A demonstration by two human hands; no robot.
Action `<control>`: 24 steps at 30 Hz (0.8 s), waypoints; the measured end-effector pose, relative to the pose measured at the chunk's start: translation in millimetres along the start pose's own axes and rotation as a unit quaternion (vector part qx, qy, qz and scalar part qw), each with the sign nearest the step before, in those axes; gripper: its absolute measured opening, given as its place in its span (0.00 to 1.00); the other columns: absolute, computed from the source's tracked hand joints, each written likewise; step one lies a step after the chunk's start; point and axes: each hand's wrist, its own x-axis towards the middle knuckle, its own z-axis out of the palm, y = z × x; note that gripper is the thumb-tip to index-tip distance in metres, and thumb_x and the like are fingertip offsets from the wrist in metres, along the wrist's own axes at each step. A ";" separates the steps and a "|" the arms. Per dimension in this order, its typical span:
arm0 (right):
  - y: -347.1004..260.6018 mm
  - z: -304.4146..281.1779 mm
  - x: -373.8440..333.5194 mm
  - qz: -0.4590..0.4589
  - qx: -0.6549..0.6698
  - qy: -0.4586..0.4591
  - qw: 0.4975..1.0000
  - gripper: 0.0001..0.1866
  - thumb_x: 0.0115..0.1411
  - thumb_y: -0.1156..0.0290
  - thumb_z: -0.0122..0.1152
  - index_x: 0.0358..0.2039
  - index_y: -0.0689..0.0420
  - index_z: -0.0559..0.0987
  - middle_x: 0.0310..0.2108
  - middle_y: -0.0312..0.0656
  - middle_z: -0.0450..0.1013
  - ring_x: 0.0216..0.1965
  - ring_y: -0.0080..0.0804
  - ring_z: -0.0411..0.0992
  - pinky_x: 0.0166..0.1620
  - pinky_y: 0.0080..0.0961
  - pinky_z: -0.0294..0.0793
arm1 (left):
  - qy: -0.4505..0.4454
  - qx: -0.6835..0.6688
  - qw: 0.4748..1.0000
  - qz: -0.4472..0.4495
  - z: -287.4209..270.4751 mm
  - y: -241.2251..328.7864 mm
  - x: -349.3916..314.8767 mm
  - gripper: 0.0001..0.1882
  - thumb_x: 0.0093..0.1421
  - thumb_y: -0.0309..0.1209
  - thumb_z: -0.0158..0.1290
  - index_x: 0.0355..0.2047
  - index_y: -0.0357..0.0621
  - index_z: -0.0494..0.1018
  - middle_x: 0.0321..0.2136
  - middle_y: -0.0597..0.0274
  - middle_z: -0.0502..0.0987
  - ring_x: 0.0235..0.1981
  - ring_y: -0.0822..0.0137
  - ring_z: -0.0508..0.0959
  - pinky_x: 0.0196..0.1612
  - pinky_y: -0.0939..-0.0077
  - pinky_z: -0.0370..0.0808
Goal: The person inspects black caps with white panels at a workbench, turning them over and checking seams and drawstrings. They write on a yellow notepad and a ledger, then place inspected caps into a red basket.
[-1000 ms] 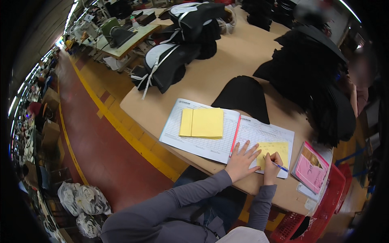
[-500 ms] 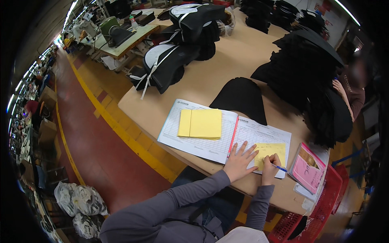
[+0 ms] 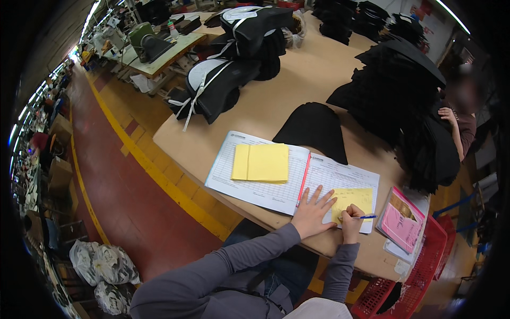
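My right hand (image 3: 350, 225) is closed round a blue pen (image 3: 366, 217), its lower end down on a yellow slip of paper (image 3: 357, 198) that bears a little handwriting. Flat beside it lies my left hand (image 3: 312, 213), fingers spread over the page and the slip's left edge. Both rest on an open record book (image 3: 223, 181) with printed grids. A pad of yellow paper (image 3: 263, 164) sits on the book's left page. Along the middle fold runs a thin red strip (image 3: 303, 175). Just beyond the book is a curved black fabric piece (image 3: 313, 130).
Tall stacks of black pieces (image 3: 393, 101) stand at the right, beside another person's arm (image 3: 451, 119). Black pieces tied with white strips (image 3: 223, 85) lie at the far left. A pink notebook (image 3: 401, 220) is near the right edge, above red baskets (image 3: 425, 271).
The pen has tilted to a flatter angle as my right hand shifts slightly on the slip. My left hand stays put. The other person's hand has moved a little beside the stack.
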 end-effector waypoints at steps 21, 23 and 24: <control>-10.1 -6.7 -51.4 0.002 0.026 0.087 0.996 0.15 0.55 0.80 0.69 0.19 0.61 0.69 0.17 0.34 0.68 0.19 0.16 0.62 0.24 0.18 0.61 | -0.020 0.003 0.998 0.056 -9.0 1.5 5.7 0.40 0.54 0.62 0.54 0.62 0.56 0.68 0.67 0.71 0.61 0.70 0.44 0.52 0.67 0.32 0.41; -19.2 -5.5 -43.1 -0.010 0.010 0.092 0.996 0.17 0.54 0.79 0.70 0.17 0.61 0.69 0.15 0.34 0.67 0.18 0.16 0.60 0.23 0.19 0.60 | -0.018 -0.002 0.999 0.042 -6.4 0.1 5.4 0.39 0.55 0.62 0.54 0.62 0.58 0.68 0.67 0.73 0.61 0.70 0.46 0.52 0.67 0.33 0.41; -21.7 -5.1 -39.4 -0.022 -0.005 0.087 0.996 0.17 0.54 0.79 0.70 0.17 0.62 0.69 0.15 0.34 0.66 0.18 0.16 0.60 0.23 0.19 0.59 | -0.017 -0.003 0.999 0.037 -5.3 -0.5 6.0 0.38 0.55 0.62 0.53 0.63 0.59 0.68 0.67 0.74 0.61 0.70 0.47 0.53 0.67 0.33 0.41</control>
